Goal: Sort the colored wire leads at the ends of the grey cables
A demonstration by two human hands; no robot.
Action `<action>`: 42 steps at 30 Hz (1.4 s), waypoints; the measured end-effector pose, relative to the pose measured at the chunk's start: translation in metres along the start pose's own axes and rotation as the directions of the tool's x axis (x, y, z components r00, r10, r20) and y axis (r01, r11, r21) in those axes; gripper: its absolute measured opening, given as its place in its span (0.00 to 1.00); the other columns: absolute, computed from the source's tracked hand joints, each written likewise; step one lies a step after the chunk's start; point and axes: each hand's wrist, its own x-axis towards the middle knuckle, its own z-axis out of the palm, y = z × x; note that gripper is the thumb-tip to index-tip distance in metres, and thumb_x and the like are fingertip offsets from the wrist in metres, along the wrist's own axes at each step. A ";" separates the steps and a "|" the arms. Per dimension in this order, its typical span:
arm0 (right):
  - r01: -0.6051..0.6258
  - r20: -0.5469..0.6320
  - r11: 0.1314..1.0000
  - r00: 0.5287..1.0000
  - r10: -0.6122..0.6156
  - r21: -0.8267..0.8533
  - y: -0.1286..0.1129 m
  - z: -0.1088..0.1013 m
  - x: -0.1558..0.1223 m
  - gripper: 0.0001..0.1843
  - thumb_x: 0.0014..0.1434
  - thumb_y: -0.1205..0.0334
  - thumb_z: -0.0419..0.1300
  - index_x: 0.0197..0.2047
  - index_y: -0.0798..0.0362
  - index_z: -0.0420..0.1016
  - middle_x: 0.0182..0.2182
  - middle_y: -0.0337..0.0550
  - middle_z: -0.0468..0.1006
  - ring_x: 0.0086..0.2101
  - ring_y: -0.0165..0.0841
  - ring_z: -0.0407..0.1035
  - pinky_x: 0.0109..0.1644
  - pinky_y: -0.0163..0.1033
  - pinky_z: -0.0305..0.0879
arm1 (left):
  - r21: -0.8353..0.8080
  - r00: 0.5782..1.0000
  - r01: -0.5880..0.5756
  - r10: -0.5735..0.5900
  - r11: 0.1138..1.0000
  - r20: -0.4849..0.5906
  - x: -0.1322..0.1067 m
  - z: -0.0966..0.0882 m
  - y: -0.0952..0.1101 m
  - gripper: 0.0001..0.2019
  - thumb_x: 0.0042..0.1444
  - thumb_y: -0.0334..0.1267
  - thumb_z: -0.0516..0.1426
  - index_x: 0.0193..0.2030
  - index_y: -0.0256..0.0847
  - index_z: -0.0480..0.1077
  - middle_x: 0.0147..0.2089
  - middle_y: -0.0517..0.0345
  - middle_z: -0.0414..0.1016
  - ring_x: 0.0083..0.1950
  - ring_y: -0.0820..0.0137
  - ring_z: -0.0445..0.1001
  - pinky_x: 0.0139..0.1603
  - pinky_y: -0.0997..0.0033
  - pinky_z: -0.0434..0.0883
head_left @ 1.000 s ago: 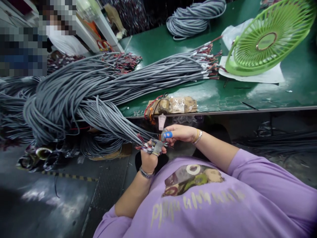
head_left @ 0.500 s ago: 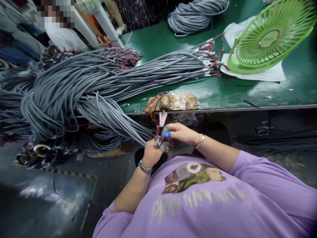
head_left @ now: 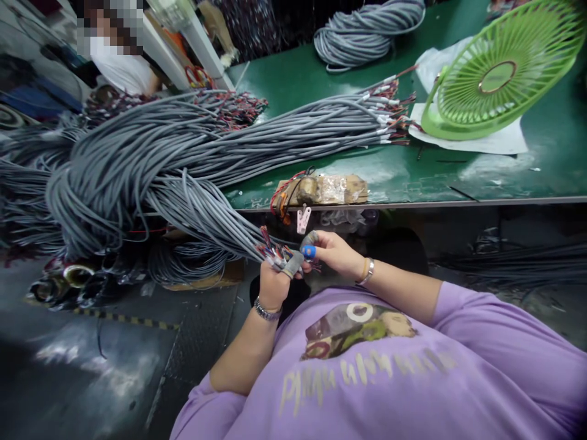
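Note:
My left hand (head_left: pixel 274 282) is closed round the ends of a bunch of grey cables (head_left: pixel 211 221), whose stripped red and dark wire tips (head_left: pixel 274 250) stick out above my fist. A grey wrap covers one of its fingers. My right hand (head_left: pixel 331 250) is pinched at those wire tips, with a blue and a grey finger cover on it. Both hands are held in front of my chest, just below the edge of the green table (head_left: pixel 413 177). The cable bunch runs up and left into a big grey heap (head_left: pixel 119 165).
A long bundle of grey cables (head_left: pixel 312 125) lies across the table, a coil (head_left: pixel 367 30) at the back. A green fan (head_left: pixel 495 73) leans at the right on white paper. A taped wooden block with wires (head_left: pixel 321 188) sits at the table edge. Another person (head_left: pixel 121 58) sits far left.
My left hand has turned and lifted slightly, so the wire tips now fan out above the fist. My right hand stays pinched at them.

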 end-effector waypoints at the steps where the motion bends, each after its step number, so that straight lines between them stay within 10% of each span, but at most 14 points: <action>1: -0.015 0.018 1.000 1.000 0.015 0.001 -0.002 0.002 0.001 0.19 0.49 0.50 0.67 0.29 0.55 0.65 0.17 0.35 0.71 0.19 0.26 0.64 0.24 0.32 0.59 | 0.021 0.999 0.004 -0.005 1.000 0.036 -0.001 -0.002 0.000 0.09 0.50 0.41 0.64 0.27 0.37 0.75 0.25 0.55 0.78 0.23 0.70 0.75 0.22 0.75 0.71; 21: -0.122 -0.042 0.980 0.991 0.130 0.157 0.010 0.000 0.014 0.19 0.42 0.54 0.71 0.28 0.57 0.69 0.18 0.34 0.69 0.19 0.23 0.60 0.25 0.32 0.52 | -0.225 0.982 0.016 -0.057 0.974 -0.178 -0.002 0.004 0.005 0.11 0.47 0.42 0.65 0.24 0.36 0.73 0.20 0.56 0.76 0.19 0.72 0.74 0.16 0.80 0.64; 28: -0.163 -0.080 0.958 0.979 0.186 0.236 0.006 0.002 0.018 0.21 0.39 0.55 0.73 0.27 0.56 0.67 0.19 0.33 0.68 0.20 0.22 0.57 0.26 0.32 0.52 | -0.154 0.998 0.057 -0.053 0.987 0.033 -0.003 0.000 0.008 0.12 0.50 0.41 0.63 0.22 0.35 0.73 0.20 0.55 0.75 0.19 0.74 0.73 0.17 0.79 0.62; 42: -0.194 -0.170 0.928 0.951 0.257 0.319 0.004 -0.022 0.019 0.23 0.51 0.41 0.63 0.31 0.56 0.70 0.23 0.37 0.70 0.21 0.24 0.60 0.26 0.32 0.60 | -0.205 0.974 -0.045 -0.003 0.978 -0.226 -0.005 0.014 0.015 0.10 0.46 0.42 0.65 0.26 0.36 0.74 0.19 0.60 0.74 0.18 0.74 0.72 0.16 0.80 0.61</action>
